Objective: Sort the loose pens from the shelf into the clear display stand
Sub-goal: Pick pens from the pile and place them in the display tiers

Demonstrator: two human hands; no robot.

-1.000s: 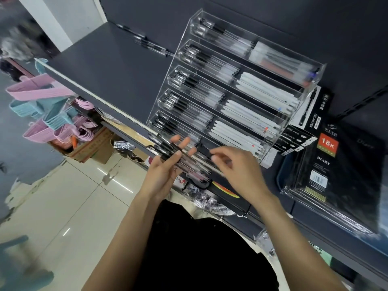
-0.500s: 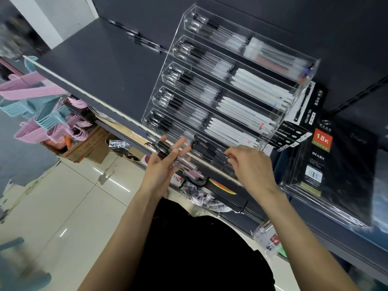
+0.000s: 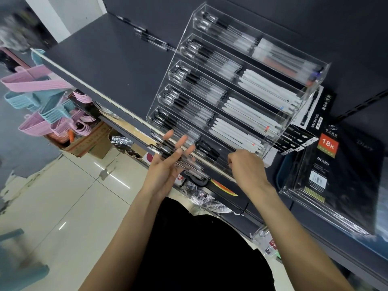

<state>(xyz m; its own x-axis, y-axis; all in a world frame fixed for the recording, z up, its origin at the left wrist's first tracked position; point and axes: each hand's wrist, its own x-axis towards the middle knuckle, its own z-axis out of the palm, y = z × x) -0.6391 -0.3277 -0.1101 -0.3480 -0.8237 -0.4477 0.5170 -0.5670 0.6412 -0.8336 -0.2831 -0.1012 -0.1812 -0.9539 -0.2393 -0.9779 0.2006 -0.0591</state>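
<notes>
The clear display stand (image 3: 190, 32) sits tilted on the dark shelf (image 3: 109, 66), its tiers filled with black-capped pens on the left and white pens on the right. My left hand (image 3: 165, 164) is held flat in front of the lowest tier, fingers straight, with a bundle of clear black-tipped pens (image 3: 184, 162) lying across it. My right hand (image 3: 245, 169) is at the front of the lowest tier beside a few black pens (image 3: 207, 150), fingers curled in a pinch; the pen it pinches is mostly hidden. More loose pens (image 3: 151, 38) lie at the back of the shelf.
Black pen boxes (image 3: 315, 118) and wrapped diaries (image 3: 327, 164) stand right of the stand. Pink and blue plastic baskets (image 3: 37, 85) hang at the left beyond the shelf edge. A cardboard box (image 3: 88, 141) and tiled floor lie below.
My right hand left the bundle and moved right to the front of the lowest tier. My left hand, with the bundle, stayed in place with its fingers spread.
</notes>
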